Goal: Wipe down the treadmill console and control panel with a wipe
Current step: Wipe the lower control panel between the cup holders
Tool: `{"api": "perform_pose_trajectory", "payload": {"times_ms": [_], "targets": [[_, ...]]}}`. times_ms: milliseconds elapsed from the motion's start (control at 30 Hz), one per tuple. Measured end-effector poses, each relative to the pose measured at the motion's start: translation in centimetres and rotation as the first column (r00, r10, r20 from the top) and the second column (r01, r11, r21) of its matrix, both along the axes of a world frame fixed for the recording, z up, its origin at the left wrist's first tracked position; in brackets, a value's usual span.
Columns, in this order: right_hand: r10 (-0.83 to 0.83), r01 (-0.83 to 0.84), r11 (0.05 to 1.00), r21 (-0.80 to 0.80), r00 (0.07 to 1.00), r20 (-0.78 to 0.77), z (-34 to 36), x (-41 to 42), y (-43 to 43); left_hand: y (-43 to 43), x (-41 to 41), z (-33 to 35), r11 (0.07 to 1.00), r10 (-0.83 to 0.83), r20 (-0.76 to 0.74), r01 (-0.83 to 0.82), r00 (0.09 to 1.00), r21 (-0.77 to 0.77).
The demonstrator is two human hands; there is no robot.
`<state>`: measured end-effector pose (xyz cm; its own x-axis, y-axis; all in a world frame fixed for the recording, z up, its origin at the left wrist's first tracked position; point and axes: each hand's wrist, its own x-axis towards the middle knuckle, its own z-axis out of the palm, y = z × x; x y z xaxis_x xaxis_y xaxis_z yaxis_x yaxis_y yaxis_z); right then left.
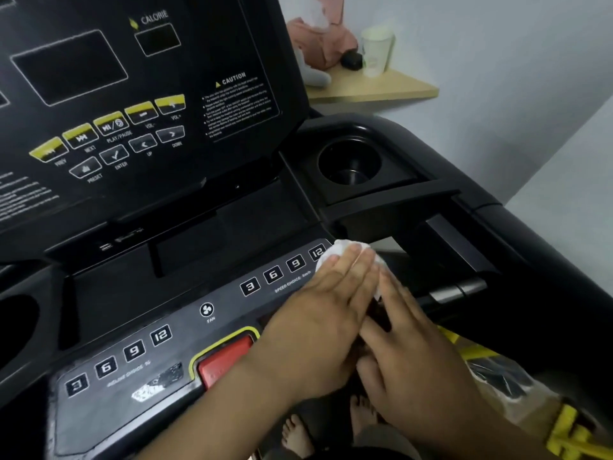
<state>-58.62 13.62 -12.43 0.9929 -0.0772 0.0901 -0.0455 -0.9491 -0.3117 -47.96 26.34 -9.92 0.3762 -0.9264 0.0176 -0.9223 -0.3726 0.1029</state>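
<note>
i am pressing the white wipe (343, 252) flat on the right end of the control panel (185, 327), just beside the "12" speed button (317, 252), where the panel's edge is dropping off toward the side handle (459, 290). my left hand (325, 310) is lying over the wipe, fingers straight and together, gripping nothing. my right hand (414, 356) is lying just beside it, fingers straight too, tips reaching the wipe's near edge. the red stop button (227, 358) is sitting beside my left wrist. the panel is stretching open leftward; the upright console (132, 94) and cup holder (351, 161) are standing apart above.
</note>
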Motion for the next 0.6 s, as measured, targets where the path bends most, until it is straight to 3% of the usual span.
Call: {"api": "perform_pose_trajectory", "payload": {"times_ms": [167,267,367,433,600], "targets": [[-0.078,0.069,0.994,0.08,0.99,0.119,-0.1,-2.3,-0.5,1.2,-2.3,-0.9,0.991,-0.09,0.082,0.082,0.993,0.102],[-0.053,0.054,0.999,-0.005,0.991,0.122,-1.3,-2.8,0.6,0.7,-2.0,-1.4,0.989,-0.134,0.127,0.125,0.983,0.076],[-0.148,0.144,0.989,0.04,0.983,0.111,0.3,-2.1,0.2,0.5,-1.7,-1.3,0.992,-0.111,0.096,0.105,0.989,0.067],[-0.176,0.17,0.982,0.084,0.982,0.067,0.8,-1.5,-0.1,1.2,-2.2,-1.6,0.995,-0.087,0.107,0.082,0.99,0.055],[-0.057,0.064,0.994,0.084,0.995,-0.084,0.7,0.3,0.3,2.6,-1.9,-1.7,0.999,-0.038,0.112,0.041,0.993,-0.025]]}}
